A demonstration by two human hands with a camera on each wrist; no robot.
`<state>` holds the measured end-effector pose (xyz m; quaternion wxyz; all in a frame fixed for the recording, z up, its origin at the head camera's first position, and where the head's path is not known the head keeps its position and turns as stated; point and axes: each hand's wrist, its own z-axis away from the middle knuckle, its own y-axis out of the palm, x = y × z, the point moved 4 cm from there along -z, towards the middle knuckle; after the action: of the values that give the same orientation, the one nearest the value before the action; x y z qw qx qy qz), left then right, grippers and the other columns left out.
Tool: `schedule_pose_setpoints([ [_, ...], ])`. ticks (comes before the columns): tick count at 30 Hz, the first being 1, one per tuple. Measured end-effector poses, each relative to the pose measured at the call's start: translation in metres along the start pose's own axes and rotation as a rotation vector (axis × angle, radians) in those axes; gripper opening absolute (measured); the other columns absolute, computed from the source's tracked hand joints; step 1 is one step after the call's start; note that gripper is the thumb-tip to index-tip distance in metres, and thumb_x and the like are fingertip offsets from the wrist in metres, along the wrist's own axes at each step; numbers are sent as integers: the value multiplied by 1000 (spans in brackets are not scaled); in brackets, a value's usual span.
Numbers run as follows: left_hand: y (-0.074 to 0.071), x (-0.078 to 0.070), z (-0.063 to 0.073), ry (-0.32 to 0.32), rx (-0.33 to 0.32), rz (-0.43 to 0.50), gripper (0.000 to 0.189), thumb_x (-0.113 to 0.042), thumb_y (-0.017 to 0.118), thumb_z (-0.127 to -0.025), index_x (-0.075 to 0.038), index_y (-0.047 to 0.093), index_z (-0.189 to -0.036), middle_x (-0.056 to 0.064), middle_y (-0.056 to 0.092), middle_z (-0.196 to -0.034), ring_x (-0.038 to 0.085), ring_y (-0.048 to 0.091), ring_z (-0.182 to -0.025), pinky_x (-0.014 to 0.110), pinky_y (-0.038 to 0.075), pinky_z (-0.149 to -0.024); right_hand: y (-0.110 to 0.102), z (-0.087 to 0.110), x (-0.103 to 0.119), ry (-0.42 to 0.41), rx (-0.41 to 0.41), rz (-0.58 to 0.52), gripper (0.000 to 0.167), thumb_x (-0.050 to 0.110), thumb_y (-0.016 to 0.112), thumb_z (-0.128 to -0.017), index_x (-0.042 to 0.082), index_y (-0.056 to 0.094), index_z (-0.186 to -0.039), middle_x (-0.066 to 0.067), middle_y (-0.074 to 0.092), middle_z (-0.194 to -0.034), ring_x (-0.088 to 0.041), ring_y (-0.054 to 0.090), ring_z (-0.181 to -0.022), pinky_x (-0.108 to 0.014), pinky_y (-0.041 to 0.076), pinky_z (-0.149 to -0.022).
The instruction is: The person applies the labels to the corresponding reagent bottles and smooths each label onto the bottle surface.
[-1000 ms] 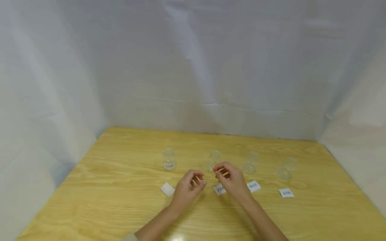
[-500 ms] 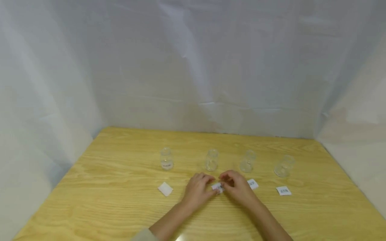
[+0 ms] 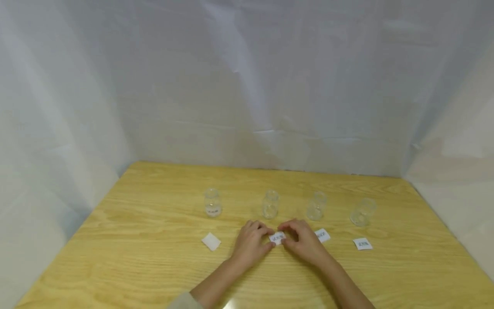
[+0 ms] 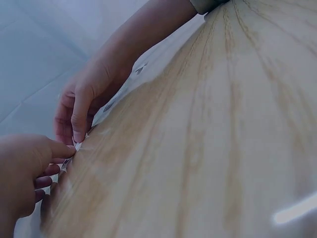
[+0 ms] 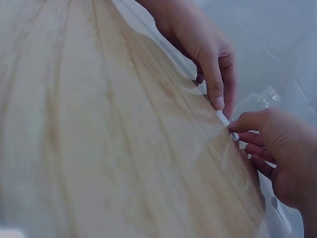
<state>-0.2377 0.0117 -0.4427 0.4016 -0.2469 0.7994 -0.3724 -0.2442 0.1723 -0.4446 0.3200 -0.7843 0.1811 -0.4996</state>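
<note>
You had the small printed label (image 3: 277, 237) at the middle of the near row, in front of the second jar (image 3: 270, 204), pinched by both hands: your left hand (image 3: 250, 244) gripped its left edge and your right hand (image 3: 302, 240) its right, thumbs at the near corners. The pictures did not settle whether it lay on the tabletop (image 3: 115, 257) or sat just above it. It looked like paper or a thin sticker, so you could judge it nearly weightless, flexible and easy to crease; the side edges seemed the right hold, with a light fingertip pinch that kept the lettered face uncovered. If its back was sticky, which you could not tell, it might have clung to your skin. It was a flat white rectangle with dark lettering too small to read. The tabletop was yellowish, wood-grained and slightly glossy, backed by a creased pale sheet (image 3: 231, 107). Beyond your hands the clear, round-bodied jars looked smooth, probably slippery and perhaps breakable; the leftmost jar (image 3: 212, 202) showed a lettered strip low down. A plain white square (image 3: 211, 241) lay to the left, and two lettered cards (image 3: 362, 243) to the right.
</note>
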Motion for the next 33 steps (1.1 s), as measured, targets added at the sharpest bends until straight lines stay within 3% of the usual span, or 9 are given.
schedule_pose_setpoints([
  [13, -1, 0, -1, -15, 12, 20, 28, -23, 76, -74, -10, 70, -98, 0, 59, -98, 16, 48, -91, 30, 40, -81, 1, 1, -1, 15, 18, 19, 33, 4, 73, -74, 9, 63, -105, 1, 59, -104, -21, 49, -100, -43, 40, -87],
  [18, 0, 1, -1, -31, 32, 34, 26, -23, 76, -75, -11, 71, -97, 0, 59, -98, 16, 48, -91, 30, 40, -80, 0, 1, -3, 69, -6, 42, 30, 8, 75, -73, 10, 65, -101, 0, 55, -102, -24, 48, -102, -44, 40, -88],
  [23, 0, 1, -1, -42, 37, 45, 25, -22, 75, -75, -11, 71, -97, 0, 59, -98, 16, 48, -91, 30, 40, -80, 0, 0, -2, 66, -15, 75, 24, 9, 76, -73, 12, 67, -95, 1, 55, -101, -25, 48, -102, -45, 40, -86],
  [29, -1, 0, -1, -48, 26, 55, 27, -23, 76, -75, -11, 70, -99, -1, 59, -97, 15, 48, -91, 30, 40, -79, 0, 0, -3, 52, -20, 66, 26, 9, 76, -73, 13, 66, -96, 2, 57, -101, -23, 49, -101, -44, 40, -87],
  [33, 0, 1, -1, -55, 22, 59, 29, -22, 76, -74, -12, 69, -100, -2, 59, -96, 14, 47, -89, 29, 39, -78, 1, 0, -4, 59, -18, -13, 29, 4, 74, -73, 9, 63, -100, 1, 59, -96, -20, 53, -94, -40, 43, -84],
])
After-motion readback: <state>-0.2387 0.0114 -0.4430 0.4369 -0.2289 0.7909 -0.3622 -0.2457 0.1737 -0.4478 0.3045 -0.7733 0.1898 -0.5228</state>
